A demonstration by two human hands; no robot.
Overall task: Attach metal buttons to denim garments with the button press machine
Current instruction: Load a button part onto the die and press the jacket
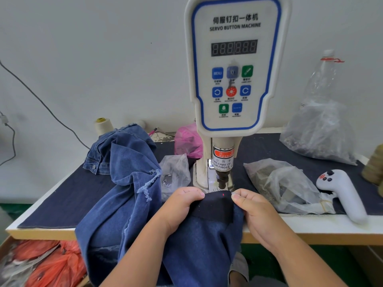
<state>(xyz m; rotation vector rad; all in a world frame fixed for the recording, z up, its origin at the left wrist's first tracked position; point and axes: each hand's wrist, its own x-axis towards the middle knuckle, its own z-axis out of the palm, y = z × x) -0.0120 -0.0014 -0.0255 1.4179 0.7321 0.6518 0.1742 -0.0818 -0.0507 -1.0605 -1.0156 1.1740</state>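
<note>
Button press machine stands at 12 o'clock, panel reading SERVO BUTTON MACHINE, display dark. Left hand and right hand pinch a dark band of the denim garment, held flat just below the press head; red light dot on the band. Clear bags at 3 o'clock, white handheld controller beyond. Thread cone at 10 o'clock.

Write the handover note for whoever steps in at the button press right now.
Left hand and right hand each pinch the dark denim edge, holding it stretched just in front of the press head.
A red laser dot sits on the cloth between the hands.
No button shows on this edge yet.
The rest of the garment is heaped on the table's left.
Left to do: slide the edge under the head, press, keeping fingers out.
</note>
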